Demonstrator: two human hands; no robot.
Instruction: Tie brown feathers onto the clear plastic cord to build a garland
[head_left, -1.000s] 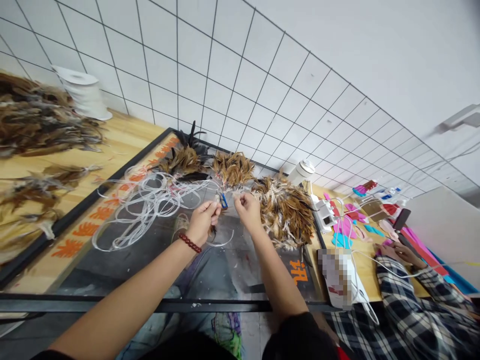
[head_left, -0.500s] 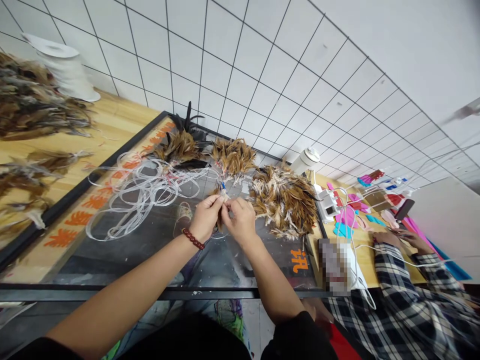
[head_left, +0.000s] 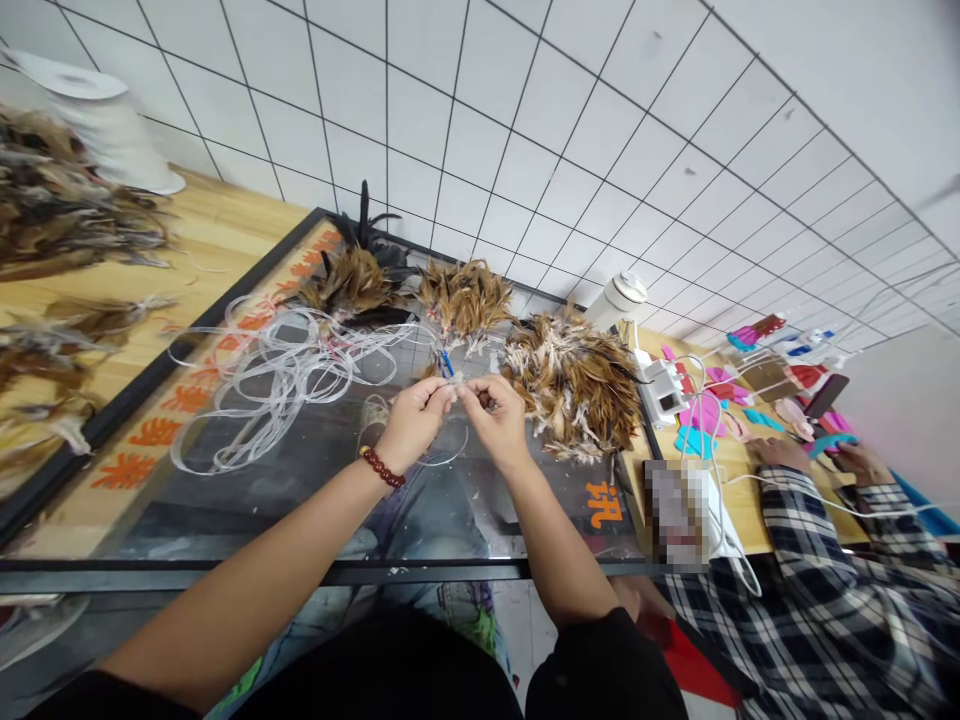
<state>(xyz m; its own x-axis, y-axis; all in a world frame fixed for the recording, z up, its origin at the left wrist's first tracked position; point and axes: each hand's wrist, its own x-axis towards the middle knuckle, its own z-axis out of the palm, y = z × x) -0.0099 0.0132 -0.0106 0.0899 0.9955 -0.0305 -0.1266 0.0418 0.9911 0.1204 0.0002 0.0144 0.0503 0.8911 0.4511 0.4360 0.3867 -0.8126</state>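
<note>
My left hand [head_left: 417, 420], with a red beaded bracelet at its wrist, is closed in a pinch over the dark glass-topped panel [head_left: 285, 520]. Fingertip to fingertip with it, my right hand [head_left: 495, 412] is pinched too. Between them shows a small whitish, fluffy feather [head_left: 457, 379], mostly covered by the fingers. Just beyond the fingertips is a slim blue object [head_left: 447, 364], its kind unclear. Left of my hands lies a tangled heap of translucent white ribbon [head_left: 289, 370]. A thin loop of it shows below my fingers.
Brown feather bunches [head_left: 465, 300] line the back, with a larger feather pile [head_left: 574, 385] at right. A white spool [head_left: 105, 125] and more feathers [head_left: 60, 200] stand left. Beyond a white bottle [head_left: 619, 298] and a power strip [head_left: 664, 390], a person in plaid sleeves [head_left: 799, 525] handles coloured pieces.
Brown feather strands hanging below my fingers are gone from there; a whitish tuft shows between the fingertips. My hands have shifted slightly away from me. The other person now holds a blue piece.
</note>
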